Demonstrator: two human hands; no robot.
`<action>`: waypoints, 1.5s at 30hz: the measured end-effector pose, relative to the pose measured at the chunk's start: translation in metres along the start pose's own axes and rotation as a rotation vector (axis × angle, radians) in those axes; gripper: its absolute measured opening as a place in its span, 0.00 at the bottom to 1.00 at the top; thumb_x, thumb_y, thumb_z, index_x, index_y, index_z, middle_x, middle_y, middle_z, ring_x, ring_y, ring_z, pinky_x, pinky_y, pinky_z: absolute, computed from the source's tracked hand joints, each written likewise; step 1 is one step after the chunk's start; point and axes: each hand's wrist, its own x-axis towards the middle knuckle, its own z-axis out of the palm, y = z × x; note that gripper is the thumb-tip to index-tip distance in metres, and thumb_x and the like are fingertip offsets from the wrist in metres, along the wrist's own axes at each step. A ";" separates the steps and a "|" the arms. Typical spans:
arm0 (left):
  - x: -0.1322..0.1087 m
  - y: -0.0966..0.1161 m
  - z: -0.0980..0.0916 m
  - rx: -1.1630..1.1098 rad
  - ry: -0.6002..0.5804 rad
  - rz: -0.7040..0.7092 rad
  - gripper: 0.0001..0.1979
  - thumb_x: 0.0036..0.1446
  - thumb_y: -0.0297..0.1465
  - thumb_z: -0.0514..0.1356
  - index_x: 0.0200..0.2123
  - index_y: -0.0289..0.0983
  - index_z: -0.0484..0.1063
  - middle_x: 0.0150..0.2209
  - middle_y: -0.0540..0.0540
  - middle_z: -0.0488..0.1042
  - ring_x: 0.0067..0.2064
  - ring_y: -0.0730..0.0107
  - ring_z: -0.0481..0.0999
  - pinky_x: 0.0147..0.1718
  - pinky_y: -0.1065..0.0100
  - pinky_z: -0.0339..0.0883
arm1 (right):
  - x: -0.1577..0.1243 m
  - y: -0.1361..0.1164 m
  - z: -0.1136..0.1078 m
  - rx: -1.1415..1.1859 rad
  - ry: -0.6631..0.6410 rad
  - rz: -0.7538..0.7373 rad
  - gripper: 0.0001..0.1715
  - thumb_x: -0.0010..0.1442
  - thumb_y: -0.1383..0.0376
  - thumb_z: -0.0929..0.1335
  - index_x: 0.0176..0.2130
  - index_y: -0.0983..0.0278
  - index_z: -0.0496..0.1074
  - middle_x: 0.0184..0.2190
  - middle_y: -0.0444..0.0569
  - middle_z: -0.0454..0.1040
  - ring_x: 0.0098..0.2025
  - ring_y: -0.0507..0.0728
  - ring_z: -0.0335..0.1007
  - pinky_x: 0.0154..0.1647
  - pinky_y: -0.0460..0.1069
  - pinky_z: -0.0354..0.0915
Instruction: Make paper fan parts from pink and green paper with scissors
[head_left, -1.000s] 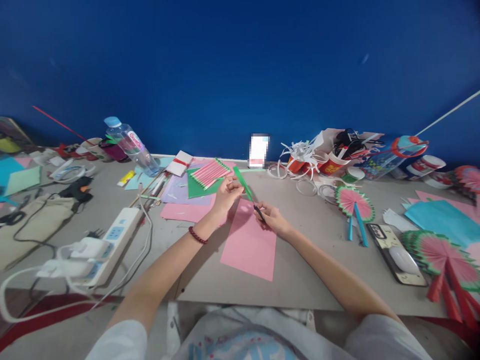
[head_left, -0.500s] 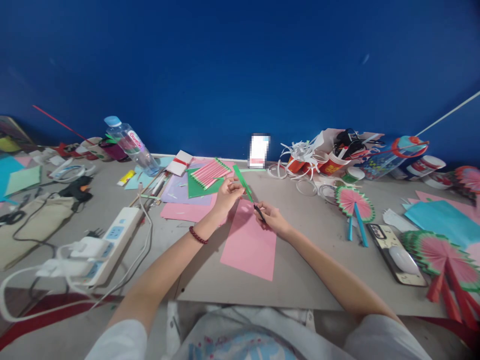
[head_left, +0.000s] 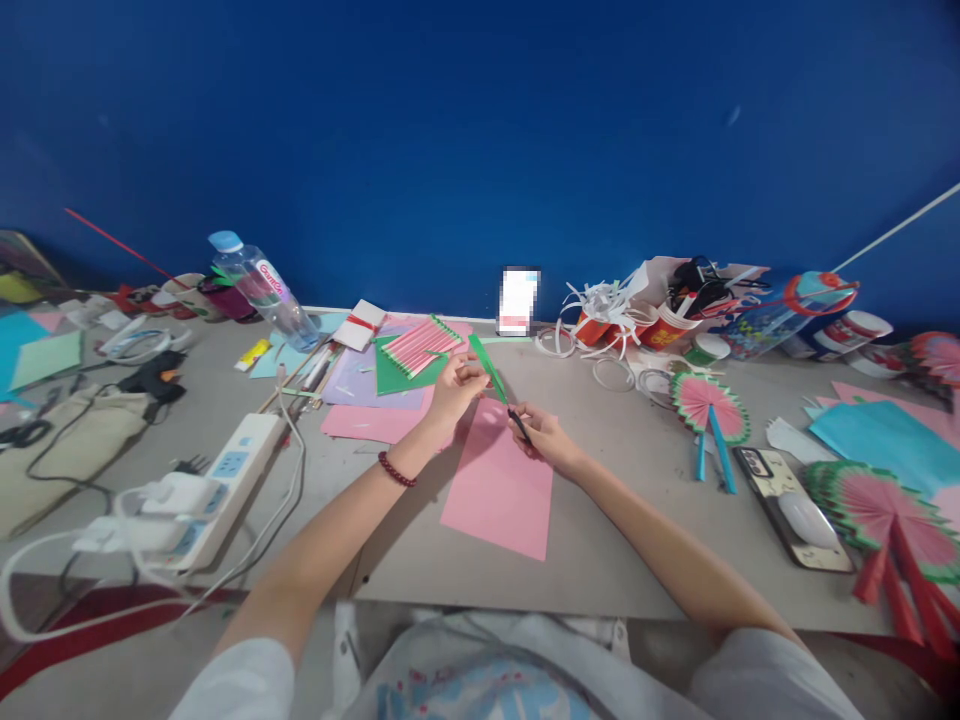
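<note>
Grey surface [head_left: 592, 578] bearing a white rectangular plastic power strip [head_left: 238, 468], a clear blue-capped plastic bottle [head_left: 271, 300], a pink rectangular paper sheet [head_left: 499, 500] and a pleated pink-and-green paper fan [head_left: 710, 402] with blue handles [head_left: 721, 458].

green strip [head_left: 487, 361], pink sheet [head_left: 501, 492]: matt paper; bottle [head_left: 268, 290]: glossy plastic.

Dk blue wall [head_left: 450, 150] w/ gry tbl [head_left: 592, 575]

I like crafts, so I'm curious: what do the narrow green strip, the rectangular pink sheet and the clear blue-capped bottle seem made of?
Narrow green strip: probably matte paper, being thin and flat.
Rectangular pink sheet: likely matte paper too, thin with no sheen.
Clear blue-capped bottle: apparently glossy plastic, see-through with highlights.
</note>
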 end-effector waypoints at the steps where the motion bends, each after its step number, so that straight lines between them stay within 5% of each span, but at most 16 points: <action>1: 0.000 0.000 0.000 0.001 0.000 -0.002 0.21 0.40 0.30 0.67 0.39 0.39 0.65 0.24 0.56 0.68 0.29 0.73 0.72 0.25 0.73 0.64 | 0.000 0.000 0.000 -0.002 0.000 0.004 0.21 0.54 0.49 0.68 0.32 0.59 0.58 0.15 0.33 0.60 0.14 0.45 0.51 0.12 0.40 0.48; 45: 0.002 0.001 -0.005 0.111 -0.031 -0.014 0.15 0.46 0.35 0.65 0.38 0.38 0.68 0.28 0.50 0.71 0.33 0.69 0.75 0.27 0.72 0.67 | 0.000 0.000 0.000 0.016 0.022 0.014 0.21 0.54 0.49 0.69 0.31 0.60 0.59 0.15 0.33 0.59 0.14 0.45 0.49 0.12 0.40 0.46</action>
